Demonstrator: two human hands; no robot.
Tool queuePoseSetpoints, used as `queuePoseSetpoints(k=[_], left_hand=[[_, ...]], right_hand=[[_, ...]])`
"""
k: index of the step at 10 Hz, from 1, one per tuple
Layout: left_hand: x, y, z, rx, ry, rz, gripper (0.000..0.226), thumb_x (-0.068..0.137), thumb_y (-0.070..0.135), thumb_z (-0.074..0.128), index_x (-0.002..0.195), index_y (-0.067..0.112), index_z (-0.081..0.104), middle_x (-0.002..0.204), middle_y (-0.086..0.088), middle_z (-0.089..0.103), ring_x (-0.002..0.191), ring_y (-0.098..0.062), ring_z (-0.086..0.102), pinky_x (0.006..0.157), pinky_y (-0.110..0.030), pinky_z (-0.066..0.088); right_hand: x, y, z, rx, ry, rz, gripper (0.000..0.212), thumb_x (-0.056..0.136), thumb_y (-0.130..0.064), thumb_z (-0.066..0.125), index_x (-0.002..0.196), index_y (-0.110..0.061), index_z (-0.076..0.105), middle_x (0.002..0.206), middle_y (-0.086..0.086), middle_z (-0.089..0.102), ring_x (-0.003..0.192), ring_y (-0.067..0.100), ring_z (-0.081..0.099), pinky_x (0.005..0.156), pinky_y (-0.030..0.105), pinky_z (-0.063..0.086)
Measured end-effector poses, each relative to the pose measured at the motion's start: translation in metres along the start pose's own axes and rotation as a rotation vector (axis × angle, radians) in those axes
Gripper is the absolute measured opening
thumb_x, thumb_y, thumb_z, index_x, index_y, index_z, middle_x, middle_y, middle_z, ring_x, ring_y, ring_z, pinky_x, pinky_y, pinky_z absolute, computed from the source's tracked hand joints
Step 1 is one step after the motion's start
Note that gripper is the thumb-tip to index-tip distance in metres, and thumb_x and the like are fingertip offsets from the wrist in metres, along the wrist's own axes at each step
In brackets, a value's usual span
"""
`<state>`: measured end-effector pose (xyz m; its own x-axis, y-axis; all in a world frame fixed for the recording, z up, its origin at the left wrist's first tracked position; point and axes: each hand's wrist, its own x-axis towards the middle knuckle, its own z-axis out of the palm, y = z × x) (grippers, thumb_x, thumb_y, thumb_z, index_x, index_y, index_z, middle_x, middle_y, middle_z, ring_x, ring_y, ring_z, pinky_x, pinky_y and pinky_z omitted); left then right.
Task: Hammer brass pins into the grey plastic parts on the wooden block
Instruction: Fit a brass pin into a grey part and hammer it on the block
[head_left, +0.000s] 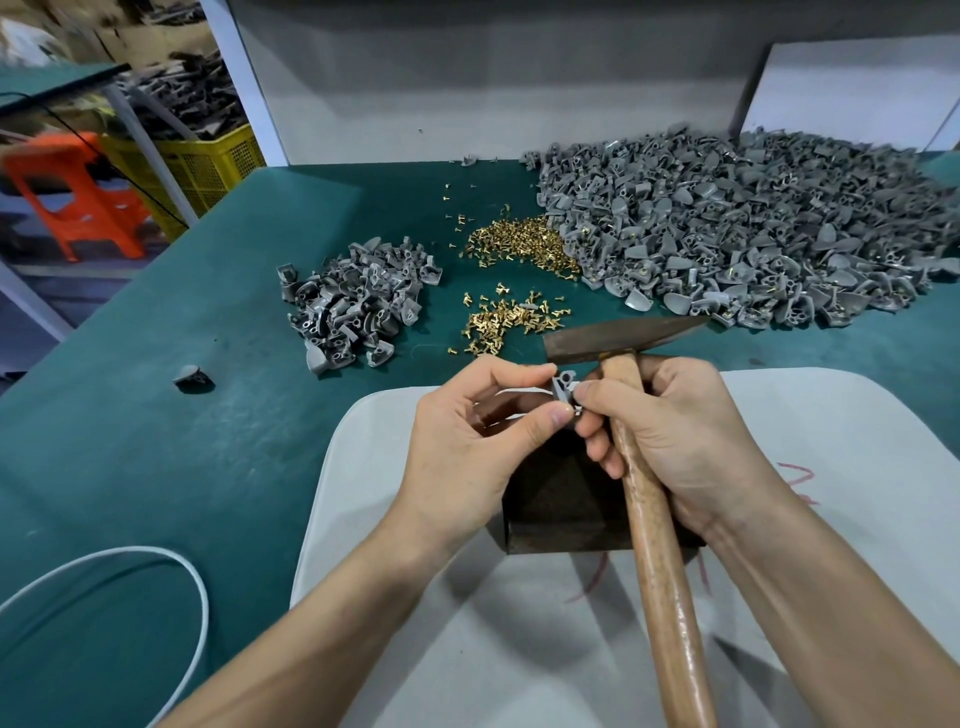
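Grey plastic part, one, is held over the dark wooden block, pinched between thumb and forefinger of the left hand; whether a pin sits in it cannot be told. The right hand curls round the wooden handle of one hammer while its thumb and forefinger touch the same part. The block stands on a pale mat, with a white cable looping at near left on the green table. Open felt lies left of the mat, up to the table's slanting left edge, with one stray part on it. Beyond the hands lie two heaps of brass pins, a small heap of grey parts and a large heap crowding the right rear against a white board. An orange stool and yellow crate stand off the table, far left.
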<state>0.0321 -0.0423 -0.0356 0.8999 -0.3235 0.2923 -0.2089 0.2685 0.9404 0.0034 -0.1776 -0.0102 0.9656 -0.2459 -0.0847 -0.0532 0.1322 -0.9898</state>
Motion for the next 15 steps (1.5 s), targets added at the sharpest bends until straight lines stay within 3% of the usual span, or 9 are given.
queuePoseSetpoints(k=[10, 12, 13, 15], left_hand=[[-0.0007, -0.0049, -0.0009, -0.018, 0.013, -0.017, 0.021, 0.069, 0.009, 0.070, 0.088, 0.009, 0.062, 0.073, 0.005, 0.071, 0.070, -0.004, 0.063, 0.071, -0.015, 0.049], [-0.0003, -0.0017, -0.0004, -0.059, -0.010, 0.009, 0.022, 0.074, 0.002, 0.071, 0.091, 0.004, 0.058, 0.075, 0.000, 0.071, 0.069, -0.010, 0.066, 0.071, -0.020, 0.052], [0.0009, -0.0022, -0.0024, -0.002, 0.027, 0.008, 0.021, 0.071, 0.009, 0.074, 0.088, 0.017, 0.065, 0.085, 0.001, 0.074, 0.079, -0.012, 0.068, 0.081, -0.024, 0.053], [0.0014, -0.0020, -0.0017, -0.004, 0.022, 0.014, 0.021, 0.072, 0.006, 0.072, 0.086, 0.021, 0.065, 0.085, 0.003, 0.074, 0.080, -0.011, 0.068, 0.077, -0.020, 0.052]], right_hand=[[0.0008, 0.0035, -0.0012, -0.004, -0.003, -0.009, 0.021, 0.082, 0.005, 0.058, 0.062, 0.000, 0.058, 0.046, 0.006, 0.058, 0.034, 0.011, 0.049, 0.031, 0.017, 0.035], [-0.0006, 0.0001, -0.0006, 0.113, -0.032, -0.004, 0.027, 0.089, -0.007, 0.056, 0.063, -0.002, 0.059, 0.048, 0.009, 0.056, 0.035, 0.014, 0.048, 0.031, 0.018, 0.033], [0.0011, -0.0017, -0.0021, 0.197, -0.029, -0.002, 0.030, 0.092, -0.011, 0.051, 0.066, 0.000, 0.059, 0.048, 0.011, 0.055, 0.035, 0.016, 0.046, 0.030, 0.017, 0.030], [0.0027, -0.0023, -0.0018, 0.220, -0.022, 0.019, 0.042, 0.092, -0.015, 0.043, 0.056, -0.006, 0.063, 0.047, 0.013, 0.053, 0.033, 0.019, 0.044, 0.031, 0.017, 0.029]])
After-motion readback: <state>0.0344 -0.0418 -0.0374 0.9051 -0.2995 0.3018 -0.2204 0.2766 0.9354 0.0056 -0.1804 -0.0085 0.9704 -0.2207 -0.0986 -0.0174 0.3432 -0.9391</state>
